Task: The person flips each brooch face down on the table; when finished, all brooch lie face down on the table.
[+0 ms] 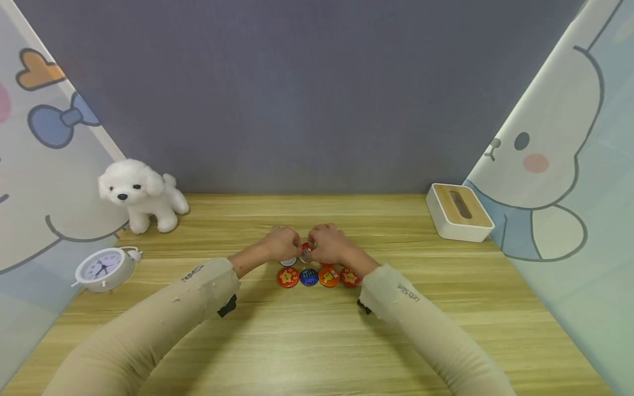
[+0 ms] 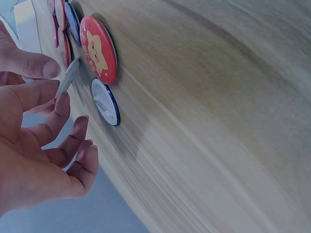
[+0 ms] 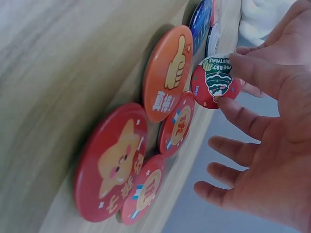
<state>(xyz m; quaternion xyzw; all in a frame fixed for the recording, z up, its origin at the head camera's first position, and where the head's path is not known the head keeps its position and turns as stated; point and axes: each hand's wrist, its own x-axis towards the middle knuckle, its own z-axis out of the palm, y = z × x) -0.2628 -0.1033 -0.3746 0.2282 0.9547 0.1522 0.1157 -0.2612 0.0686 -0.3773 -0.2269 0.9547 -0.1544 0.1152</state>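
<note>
Both hands meet over a group of round pin badges on the table. A red Christmas badge with a green tree (image 3: 218, 83) is tilted up between them. My left hand (image 1: 283, 243) pinches one edge of it between thumb and finger, while my right hand (image 1: 328, 244) pinches the other with thumb and index, its remaining fingers spread. Below the left hand lies a badge with its white pin back up (image 2: 105, 102). A red star badge (image 1: 288, 277), a blue badge (image 1: 309, 276), an orange thumbs-up badge (image 1: 329, 276) and another red star badge (image 1: 349, 277) form the nearer row.
Two red medal-print badges (image 3: 177, 125) (image 3: 144, 191) lie under the right hand. At the left stand a white plush dog (image 1: 143, 195) and a white alarm clock (image 1: 106, 268). A white tissue box with a wooden lid (image 1: 458, 213) sits back right, before the grey panel (image 1: 297, 99).
</note>
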